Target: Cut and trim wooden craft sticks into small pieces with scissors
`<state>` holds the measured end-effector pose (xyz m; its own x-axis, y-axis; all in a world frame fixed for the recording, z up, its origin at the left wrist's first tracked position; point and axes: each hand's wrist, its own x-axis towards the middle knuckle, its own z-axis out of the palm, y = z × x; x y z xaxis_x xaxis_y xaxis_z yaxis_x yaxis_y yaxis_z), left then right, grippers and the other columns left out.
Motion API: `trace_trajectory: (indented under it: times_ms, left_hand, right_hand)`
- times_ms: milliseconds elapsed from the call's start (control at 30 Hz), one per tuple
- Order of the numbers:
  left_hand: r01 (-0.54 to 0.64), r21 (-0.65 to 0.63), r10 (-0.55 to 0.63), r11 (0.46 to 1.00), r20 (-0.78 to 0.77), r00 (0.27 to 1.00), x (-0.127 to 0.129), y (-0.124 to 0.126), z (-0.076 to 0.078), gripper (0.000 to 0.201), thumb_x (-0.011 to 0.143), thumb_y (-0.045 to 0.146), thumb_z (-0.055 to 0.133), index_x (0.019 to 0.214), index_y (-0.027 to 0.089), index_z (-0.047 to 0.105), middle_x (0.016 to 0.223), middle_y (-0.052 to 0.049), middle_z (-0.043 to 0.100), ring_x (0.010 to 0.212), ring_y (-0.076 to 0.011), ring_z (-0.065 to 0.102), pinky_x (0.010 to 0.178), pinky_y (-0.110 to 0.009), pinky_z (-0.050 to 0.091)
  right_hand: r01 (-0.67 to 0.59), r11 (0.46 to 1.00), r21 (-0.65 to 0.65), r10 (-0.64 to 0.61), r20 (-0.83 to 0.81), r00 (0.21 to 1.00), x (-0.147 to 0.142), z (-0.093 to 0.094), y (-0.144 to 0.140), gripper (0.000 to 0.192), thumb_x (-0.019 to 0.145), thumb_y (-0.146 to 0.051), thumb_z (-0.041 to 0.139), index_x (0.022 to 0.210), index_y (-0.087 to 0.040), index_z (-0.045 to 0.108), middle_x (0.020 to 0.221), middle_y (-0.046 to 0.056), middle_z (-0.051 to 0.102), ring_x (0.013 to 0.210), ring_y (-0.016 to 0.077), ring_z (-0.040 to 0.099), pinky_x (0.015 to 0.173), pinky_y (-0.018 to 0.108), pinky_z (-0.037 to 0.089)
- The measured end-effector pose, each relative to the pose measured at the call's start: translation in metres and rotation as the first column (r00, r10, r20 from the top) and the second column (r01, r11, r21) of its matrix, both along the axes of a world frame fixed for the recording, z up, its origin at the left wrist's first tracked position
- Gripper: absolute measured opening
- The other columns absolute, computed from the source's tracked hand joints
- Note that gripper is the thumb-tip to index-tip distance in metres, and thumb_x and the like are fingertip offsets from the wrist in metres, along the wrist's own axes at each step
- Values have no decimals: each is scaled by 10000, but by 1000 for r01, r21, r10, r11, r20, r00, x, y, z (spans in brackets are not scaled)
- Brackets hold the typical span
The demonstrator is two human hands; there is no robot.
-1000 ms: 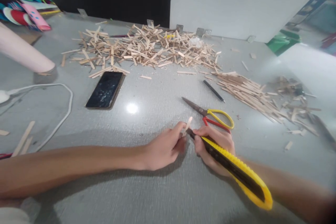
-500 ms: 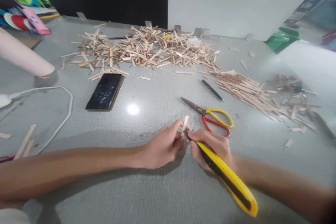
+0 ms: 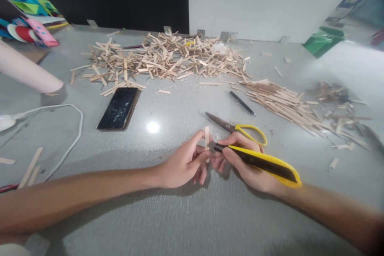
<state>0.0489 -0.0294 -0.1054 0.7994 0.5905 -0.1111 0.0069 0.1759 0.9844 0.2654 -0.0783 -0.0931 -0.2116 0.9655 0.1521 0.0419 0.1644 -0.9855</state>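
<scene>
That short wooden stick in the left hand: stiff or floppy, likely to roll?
The stick is probably stiff: it stands straight above the left hand. Flat and thin, so unlikely to roll. Likely light and snappable, like the scraps piled behind.

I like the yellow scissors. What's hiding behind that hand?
Behind the right hand lie yellow-and-red-handled scissors on the grey table. Their red handle loop is mostly covered by the fingers.

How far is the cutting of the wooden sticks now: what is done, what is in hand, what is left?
Done: a heap of cut pieces lies at the back. In hand: the left hand holds one stick upright, and the right hand sets the yellow utility knife against it. Left: a bundle of long sticks on the right.
</scene>
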Motion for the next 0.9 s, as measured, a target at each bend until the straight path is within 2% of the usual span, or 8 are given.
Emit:
trace_trajectory:
  times_ms: [133, 200, 333, 467, 600, 700, 800, 900]
  left_hand:
    - [-25, -54, 25, 998, 0, 1000, 2, -2, 2, 176, 1161, 418, 474, 1146, 268, 383, 798, 41, 672, 506, -96, 677, 445, -148, 521]
    - [-39, -64, 38, 997, -6, 999, 2, -3, 2, 195, 1154, 434, 489, 1160, 270, 383, 780, 44, 674, 496, -102, 674, 439, -152, 523]
    - [-51, -44, 50, 998, -24, 998, 1, -4, 2, 230, 1151, 470, 481, 1181, 268, 375, 654, 67, 646, 463, -113, 641, 435, -154, 513]
    - [-78, -42, 77, 996, -32, 997, 1, -3, 3, 241, 1141, 472, 504, 1165, 269, 377, 637, 79, 628, 463, -118, 647, 435, -151, 506]
    - [-65, -38, 63, 997, -33, 997, 2, -2, 2, 249, 1140, 476, 502, 1195, 264, 384, 659, 67, 633, 480, -120, 644, 448, -163, 506]
    - [-78, -23, 77, 997, -39, 996, 1, -2, 3, 259, 1148, 488, 471, 1234, 253, 405, 790, 28, 669, 501, -101, 628, 451, -166, 487]
    - [-171, 109, 180, 979, -78, 981, -1, 1, 10, 265, 1154, 458, 460, 1295, 240, 407, 840, 24, 652, 494, -73, 550, 452, -164, 440]
    - [-295, 245, 319, 924, -62, 946, -4, 8, 22, 213, 1157, 401, 462, 1272, 241, 380, 746, 68, 604, 506, -75, 478, 484, -165, 415]
  right_hand:
    - [-48, 964, 260, 16, 123, 992, 0, -10, -2, 107, 1066, -167, 637, 1153, -229, 633, 845, 11, 769, 646, 145, 751, 588, 250, 608]
    - [-81, 939, 335, 31, 153, 988, 1, -14, -2, 151, 1036, -137, 662, 1158, -225, 661, 898, 31, 766, 709, 162, 752, 655, 289, 619]
    - [-167, 908, 384, 64, 266, 962, 5, -17, -1, 191, 1020, -105, 695, 1183, -202, 718, 1046, 85, 752, 911, 203, 766, 800, 343, 628]
    - [-189, 910, 370, 85, 279, 956, 9, -20, 3, 213, 1021, -150, 726, 1228, -203, 731, 1063, 73, 723, 898, 198, 761, 795, 341, 626]
    - [-140, 884, 446, 21, 262, 965, 9, -21, 0, 308, 983, -113, 760, 1269, -220, 717, 1083, 63, 738, 925, 197, 761, 817, 329, 630]
    - [-73, 844, 532, -105, 298, 949, 13, -20, -4, 361, 971, -102, 764, 1301, -231, 695, 1094, 66, 727, 907, 197, 742, 787, 319, 632]
    - [-56, 814, 578, -218, 394, 893, 20, -20, -4, 356, 996, -110, 727, 1323, -245, 689, 1127, 81, 689, 959, 217, 725, 797, 337, 637]
    - [-150, 808, 571, -263, 576, 774, 25, -20, -1, 341, 1033, -74, 622, 1328, -234, 679, 1175, 109, 654, 1018, 240, 717, 800, 357, 643]
